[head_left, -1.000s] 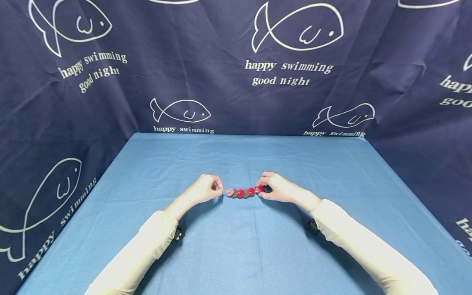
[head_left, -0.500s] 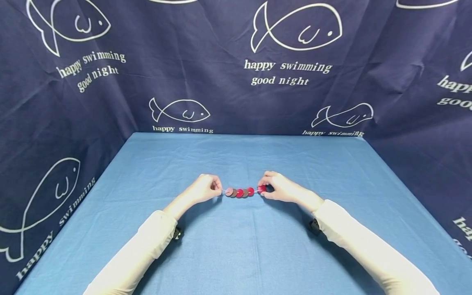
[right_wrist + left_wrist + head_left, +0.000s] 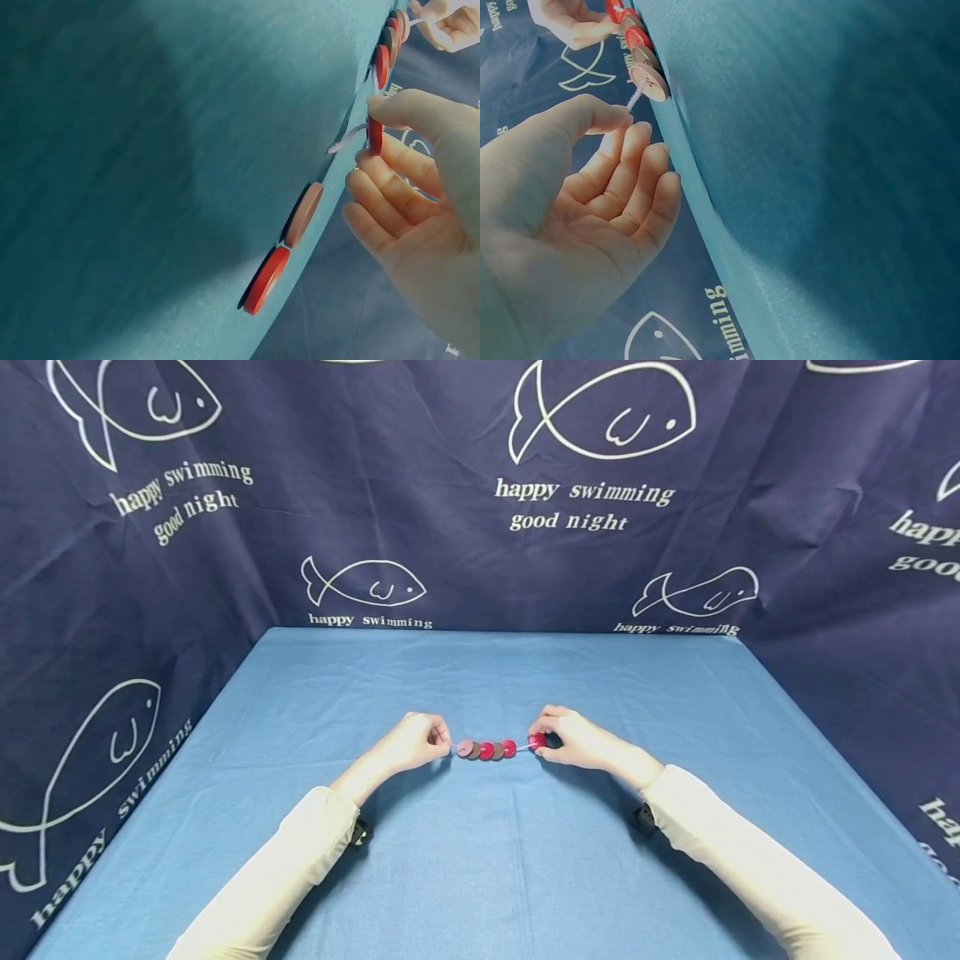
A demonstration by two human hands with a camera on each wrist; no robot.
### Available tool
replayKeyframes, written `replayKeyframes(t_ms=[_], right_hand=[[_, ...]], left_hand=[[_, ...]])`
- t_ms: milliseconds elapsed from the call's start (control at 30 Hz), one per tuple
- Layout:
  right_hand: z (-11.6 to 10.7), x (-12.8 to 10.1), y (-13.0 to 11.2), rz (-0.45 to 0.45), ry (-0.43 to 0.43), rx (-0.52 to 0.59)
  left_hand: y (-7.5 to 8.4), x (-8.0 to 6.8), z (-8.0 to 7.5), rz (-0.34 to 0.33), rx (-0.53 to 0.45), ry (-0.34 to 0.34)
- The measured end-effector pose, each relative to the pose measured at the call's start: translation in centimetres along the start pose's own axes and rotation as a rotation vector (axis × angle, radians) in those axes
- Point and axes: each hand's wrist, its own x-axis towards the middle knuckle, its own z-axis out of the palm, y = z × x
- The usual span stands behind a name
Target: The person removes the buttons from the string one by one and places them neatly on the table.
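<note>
Left hand [image 3: 415,742] pinches a pale string [image 3: 636,98] just below frame centre; right hand [image 3: 577,742] grips a red button [image 3: 536,742].

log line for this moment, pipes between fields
left hand: pinches pale string | right hand: holds threaded red button | five strung buttons: between hands | two other buttons: on blue cloth

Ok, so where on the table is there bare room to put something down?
The table is bare between the sleeves, and from the strung buttons back to the backdrop. It's crowded between left hand and right hand, where those buttons are; two more buttons lie near the right hand.
</note>
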Motion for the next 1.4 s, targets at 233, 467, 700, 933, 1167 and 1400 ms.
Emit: replayKeyframes(t_ms=[233, 467, 700, 933, 1167, 1400], right_hand=[[-0.1, -0.3, 0.1, 0.006, 0.004, -0.016], [-0.4, -0.6, 0.4, 0.011, 0.001, -0.032], [-0.5, -0.8, 0.8, -0.001, 0.004, -0.049], [-0.5, -1.1, 1.0, -0.017, 0.016, -0.049], [-0.8, -1.3, 1.0, -0.037, 0.038, -0.033], [-1.0, -1.6, 1.0, -0.006, 0.032, -0.039]], left_hand=[[0.0, 0.1, 0.0, -0.001, 0.013, -0.001], [0.1, 0.0, -0.1, 0.001, 0.003, 0.002], [0.1, -0.1, -0.2, 0.006, 0.010, 0.000], [0.3, 0.0, -0.2, 0.009, 0.001, -0.006], [0.0, 0.1, -0.1, 0.004, 0.010, -0.001], [0.1, 0.0, -0.1, 0.019, -0.006, 0.006]])
